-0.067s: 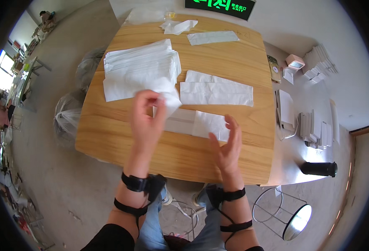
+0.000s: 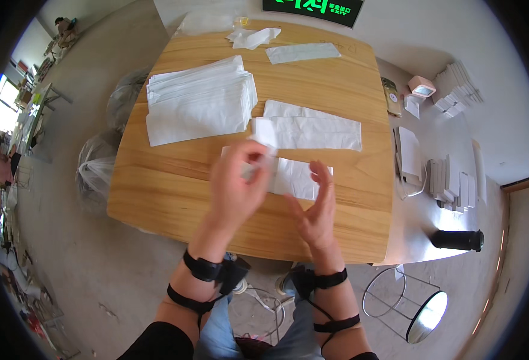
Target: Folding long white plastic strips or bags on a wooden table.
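Note:
My left hand (image 2: pixel 235 183) pinches a small white piece (image 2: pixel 265 133), blurred by motion, which looks like paper or thin film. It is raised over a flat white bag-like sleeve (image 2: pixel 296 178) lying crosswise on the wooden table, partly hidden under that hand. Beside the sleeve's right end, my right hand (image 2: pixel 317 213) is open, thumb and fingers apart, holding nothing. Just beyond both hands lie overlapping flat white sleeves (image 2: pixel 321 132). To the left rests a fanned stack of similar white sleeves (image 2: pixel 198 108).
At the table's (image 2: pixel 168 192) far side are a crumpled white sheet (image 2: pixel 253 38) and a single flat strip (image 2: pixel 303 53). A side table to the right bears white boxes (image 2: pixel 409 153), a phone (image 2: pixel 391 96) and a black cylinder (image 2: pixel 457 240). Clear plastic bags (image 2: pixel 99 163) stand at left; a stool (image 2: pixel 426 318) lower right.
My left hand has moved right and slightly toward me, carrying the small white piece away from the stack. My right hand has shifted a little left, still open.

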`<state>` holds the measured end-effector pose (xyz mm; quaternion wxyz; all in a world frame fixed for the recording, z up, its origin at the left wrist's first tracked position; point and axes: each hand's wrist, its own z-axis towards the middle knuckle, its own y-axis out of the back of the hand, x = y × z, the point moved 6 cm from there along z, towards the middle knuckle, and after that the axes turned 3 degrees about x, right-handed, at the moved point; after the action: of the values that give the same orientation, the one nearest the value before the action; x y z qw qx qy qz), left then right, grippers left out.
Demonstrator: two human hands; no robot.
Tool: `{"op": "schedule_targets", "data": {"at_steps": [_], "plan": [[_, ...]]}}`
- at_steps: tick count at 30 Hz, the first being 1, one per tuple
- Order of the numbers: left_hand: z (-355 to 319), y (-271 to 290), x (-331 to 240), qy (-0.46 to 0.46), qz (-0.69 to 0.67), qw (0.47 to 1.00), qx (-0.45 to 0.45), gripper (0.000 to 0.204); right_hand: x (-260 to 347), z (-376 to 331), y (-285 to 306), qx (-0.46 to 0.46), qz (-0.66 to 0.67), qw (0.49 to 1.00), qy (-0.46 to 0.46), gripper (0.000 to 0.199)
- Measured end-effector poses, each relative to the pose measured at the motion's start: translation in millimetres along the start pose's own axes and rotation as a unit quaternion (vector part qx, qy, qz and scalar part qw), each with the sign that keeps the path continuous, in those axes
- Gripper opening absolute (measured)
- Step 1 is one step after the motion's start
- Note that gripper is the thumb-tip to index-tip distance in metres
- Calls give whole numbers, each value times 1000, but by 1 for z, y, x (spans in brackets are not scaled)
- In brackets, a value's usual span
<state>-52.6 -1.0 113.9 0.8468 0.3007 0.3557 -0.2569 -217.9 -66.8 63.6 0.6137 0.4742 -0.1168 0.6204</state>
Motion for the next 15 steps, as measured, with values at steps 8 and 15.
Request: {"op": "schedule_targets", "data": {"at_steps": [8, 15], "plan": [[-16, -38, 12, 53, -37, 990, 127, 30, -42, -15, -9, -126, 354, 888, -266, 22], [-20, -12, 76, 112, 114, 983, 93, 35, -75, -17, 40, -246, 408, 830, -291, 26]]}}
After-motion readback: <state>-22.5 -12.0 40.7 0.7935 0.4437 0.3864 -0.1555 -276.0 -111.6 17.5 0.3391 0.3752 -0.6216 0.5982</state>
